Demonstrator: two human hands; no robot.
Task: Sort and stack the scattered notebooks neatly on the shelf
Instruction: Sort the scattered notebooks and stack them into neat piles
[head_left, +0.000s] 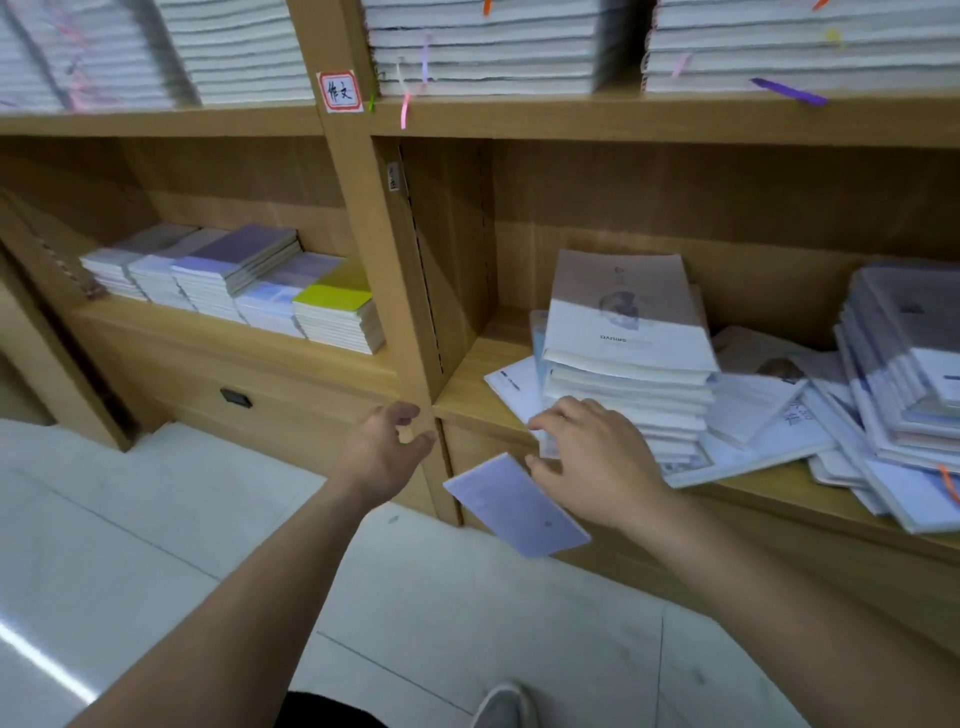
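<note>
The purple notebook (517, 512) hangs tilted just below-left of the tall stack (628, 364), off the shelf (467, 384), its long axis running down-right. Our right hand (587, 462) spreads empty fingers directly above it, nearer than our loosely open left hand (384, 447).

Bright, even, soft indoor light; source probably overhead, out of view. The red-bordered label (339, 91) reads fairly sharp. Above it and to both sides, the white notebook stacks (483, 47) smear with motion blur. Below the label, the compartment back walls (727, 208) sit in brown shade. Far down-left of the label, a white glare streak crosses the floor tile (36, 660). Right of the label, the shelf boards (623, 122) bow and tilt: wide-angle distortion, strongest toward the edges.
</note>
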